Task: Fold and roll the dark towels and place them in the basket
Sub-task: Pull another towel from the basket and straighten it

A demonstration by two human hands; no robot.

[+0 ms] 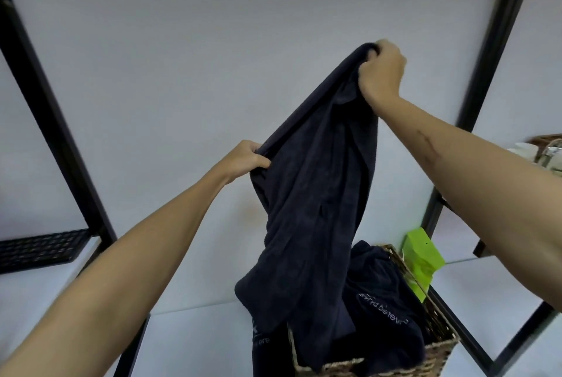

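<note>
- Early stage: no fold or roll visible yet.
- Right hand at 1 o'clock and left hand at 9 o'clock both clenched on the dark towel, hanging unfolded over the basket.
- More dark towels heaped loose in the basket at 5 o'clock, still to do.

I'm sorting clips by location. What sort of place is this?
Probably a storage or laundry corner indoors: black metal shelving against a plain white wall, and a wicker basket holding dark towels.
</note>
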